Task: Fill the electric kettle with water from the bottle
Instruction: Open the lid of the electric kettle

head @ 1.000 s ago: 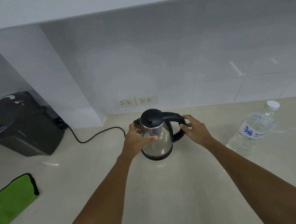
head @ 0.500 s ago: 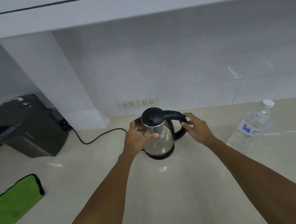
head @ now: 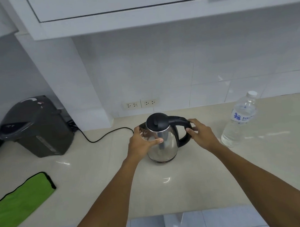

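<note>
Head view of a pale stone surface (head: 189, 192) beneath white wall cupboards. At centre stands the electric kettle (head: 164, 145), upright, with a polished steel body, a black lid closed on top, and a black handle projecting toward 3 o'clock; its spout points toward 9 o'clock. The left hand (head: 142, 144) is cupped against the steel body on the spout side, fingers curved round the wall and thumb lying across the front. The right hand (head: 201, 135) is wrapped loosely on the outer curve of the handle, fingers over the top and thumb beneath; how firmly it grips cannot be told. At 3 o'clock from the kettle, well apart from it, the water bottle (head: 240, 121) stands upright with its white cap on and a blue-printed label; neither hand touches it. At 9 o'clock from the kettle sits a dark grey hot-water dispenser (head: 35, 128), from behind which a black cord (head: 102, 136) runs across the surface toward the kettle. At 7 o'clock, near the front edge, lies a green cloth (head: 18, 204) with black trim. Two wall sockets (head: 141, 103) are set in the tiles at 12 o'clock, just above the surface.
</note>
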`<state>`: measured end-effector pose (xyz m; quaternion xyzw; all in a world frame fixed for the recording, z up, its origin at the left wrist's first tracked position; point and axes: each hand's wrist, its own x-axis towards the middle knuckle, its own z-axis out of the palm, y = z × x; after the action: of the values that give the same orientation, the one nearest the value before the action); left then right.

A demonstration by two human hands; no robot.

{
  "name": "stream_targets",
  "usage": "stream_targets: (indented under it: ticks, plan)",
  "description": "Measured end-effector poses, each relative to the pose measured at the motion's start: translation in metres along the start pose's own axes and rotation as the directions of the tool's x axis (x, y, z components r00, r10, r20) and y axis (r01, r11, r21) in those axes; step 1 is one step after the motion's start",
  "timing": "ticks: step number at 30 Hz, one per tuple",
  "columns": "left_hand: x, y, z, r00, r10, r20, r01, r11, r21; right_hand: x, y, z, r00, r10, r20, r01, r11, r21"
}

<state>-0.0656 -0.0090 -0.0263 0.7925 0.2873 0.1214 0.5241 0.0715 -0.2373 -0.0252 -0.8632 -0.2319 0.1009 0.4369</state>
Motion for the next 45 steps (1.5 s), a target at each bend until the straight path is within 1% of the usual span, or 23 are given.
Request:
stream_targets:
  ticks: [7, 13, 22, 29, 32, 34, 35, 36, 37, 39, 40, 42, 45]
  plan:
    - [-0.048, -0.016, -0.002, 0.999, -0.018, 0.031, 0.017, 1.0, 0.01, -0.052, 0.009, 0.01, 0.999, 0.041, 0.015, -0.041, 0.999, 0.006]
    - [-0.072, -0.03, 0.008, 0.998, -0.047, 0.03, 0.047, 0.999, 0.009, -0.077, 0.019, 0.014, 0.998, 0.059, 0.02, -0.058, 0.998, -0.017]
    - [-0.086, -0.041, 0.02, 0.998, -0.065, 0.017, 0.064, 0.998, 0.009, -0.087, 0.029, 0.019, 0.995, 0.092, 0.029, -0.091, 0.996, -0.021]
    - [-0.082, -0.045, 0.024, 0.998, -0.055, 0.008, 0.055, 0.998, 0.03, -0.089, 0.035, 0.023, 0.99, 0.135, 0.035, -0.136, 0.991, 0.017]
    - [-0.082, -0.048, 0.025, 0.999, -0.053, 0.001, 0.052, 0.998, 0.032, -0.087, 0.034, 0.023, 0.984, 0.169, 0.046, -0.17, 0.985, 0.002]
    - [-0.082, -0.049, 0.025, 0.999, -0.049, 0.006, 0.048, 0.998, 0.03, -0.083, 0.025, 0.022, 0.975, 0.224, 0.002, -0.224, 0.975, -0.007]
    - [-0.081, -0.05, 0.026, 0.999, -0.046, 0.008, 0.046, 0.999, 0.029, -0.081, 0.016, 0.022, 0.969, 0.241, -0.058, -0.242, 0.97, -0.022]
    - [-0.082, -0.05, 0.026, 0.999, -0.042, 0.008, 0.042, 0.999, 0.027, -0.078, 0.004, 0.023, 0.965, 0.227, -0.132, -0.235, 0.971, -0.049]
    - [-0.082, -0.051, 0.026, 0.999, -0.041, 0.007, 0.041, 0.999, 0.026, -0.077, -0.011, 0.025, 0.964, 0.178, -0.198, -0.2, 0.975, -0.094]
    - [-0.082, -0.053, 0.026, 0.999, -0.044, 0.0, 0.044, 0.999, 0.021, -0.075, -0.043, 0.032, 0.967, 0.04, -0.251, -0.09, 0.977, -0.193]
    - [-0.082, -0.053, 0.026, 0.999, -0.046, -0.002, 0.046, 0.999, 0.018, -0.074, -0.058, 0.037, 0.969, -0.026, -0.245, -0.035, 0.97, -0.242]
    - [-0.082, -0.054, 0.027, 0.999, -0.048, 0.001, 0.048, 0.999, 0.014, -0.074, -0.082, 0.048, 0.974, -0.131, -0.185, 0.056, 0.931, -0.361]
    - [-0.083, -0.053, 0.027, 0.999, -0.052, 0.008, 0.052, 0.998, 0.029, -0.072, -0.102, 0.066, 0.976, -0.202, -0.086, 0.131, 0.851, -0.508]
